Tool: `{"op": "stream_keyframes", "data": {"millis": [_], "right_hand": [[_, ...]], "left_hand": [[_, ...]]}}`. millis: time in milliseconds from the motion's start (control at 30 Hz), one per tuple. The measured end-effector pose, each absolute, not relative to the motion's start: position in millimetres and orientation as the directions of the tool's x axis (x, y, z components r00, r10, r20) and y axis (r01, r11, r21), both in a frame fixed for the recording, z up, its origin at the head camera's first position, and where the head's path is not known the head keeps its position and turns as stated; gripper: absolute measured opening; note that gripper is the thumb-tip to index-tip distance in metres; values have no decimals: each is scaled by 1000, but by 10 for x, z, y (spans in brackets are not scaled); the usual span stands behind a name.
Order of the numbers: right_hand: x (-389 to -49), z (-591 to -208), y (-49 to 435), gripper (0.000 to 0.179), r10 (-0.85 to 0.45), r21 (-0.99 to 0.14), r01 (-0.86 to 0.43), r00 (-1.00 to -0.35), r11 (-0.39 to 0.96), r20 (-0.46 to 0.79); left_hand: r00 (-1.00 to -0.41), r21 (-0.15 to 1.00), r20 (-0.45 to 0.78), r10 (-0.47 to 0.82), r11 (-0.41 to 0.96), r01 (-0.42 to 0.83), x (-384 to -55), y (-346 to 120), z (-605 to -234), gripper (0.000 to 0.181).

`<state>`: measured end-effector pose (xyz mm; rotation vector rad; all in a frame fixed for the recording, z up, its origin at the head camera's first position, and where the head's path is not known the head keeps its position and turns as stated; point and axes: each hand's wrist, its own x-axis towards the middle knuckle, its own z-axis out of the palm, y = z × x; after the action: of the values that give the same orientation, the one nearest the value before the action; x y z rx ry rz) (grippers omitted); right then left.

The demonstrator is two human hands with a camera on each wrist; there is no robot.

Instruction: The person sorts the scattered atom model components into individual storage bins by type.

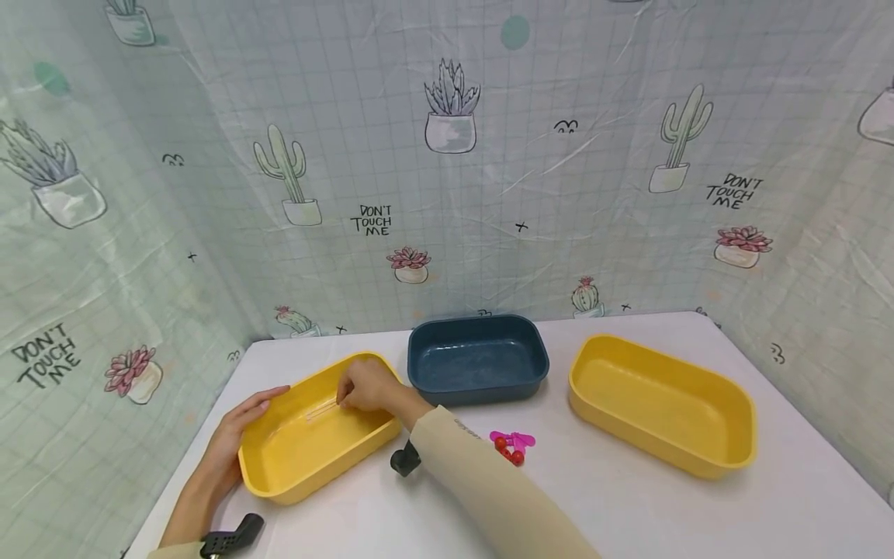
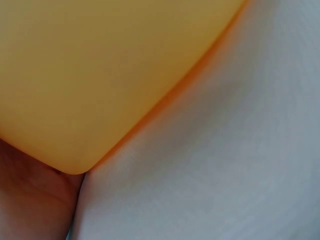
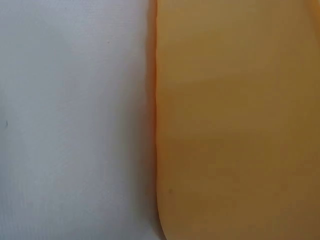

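A yellow tray [image 1: 300, 491] stands at the left of the table. My left hand [image 1: 233, 431] lies along its left end, fingers stretched out beside the rim; the left wrist view shows part of that hand against the tray's corner. My right hand [image 1: 366, 386] reaches over the near wall into the tray, its fingers curled. From its fingertips a thin pale pink strip [image 1: 320, 411] runs leftward, close over the tray floor; its kind is too small to make out. In the right wrist view only the tray's yellow outer wall [image 3: 235, 120] and white cloth show, with no fingers.
A dark blue tray [image 1: 478, 373] stands at the back middle, right of the yellow one. Another yellow tray [image 1: 663, 400] sits at the right. A pink bow-like piece with red beads [image 1: 517, 441] lies on the white table [image 1: 531, 508] beside my right forearm.
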<state>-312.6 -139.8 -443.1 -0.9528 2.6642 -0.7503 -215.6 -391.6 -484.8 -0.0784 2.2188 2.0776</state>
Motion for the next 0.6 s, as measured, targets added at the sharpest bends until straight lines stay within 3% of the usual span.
{"op": "stream_keyframes", "data": {"millis": [600], "right_hand": [[-3125,-4497,-1460,4,-616,-563,-484,-786,670,-58]], "left_hand": [[-992,987,-123,1,108,-122,-2151,-3915,-4850,51]]}}
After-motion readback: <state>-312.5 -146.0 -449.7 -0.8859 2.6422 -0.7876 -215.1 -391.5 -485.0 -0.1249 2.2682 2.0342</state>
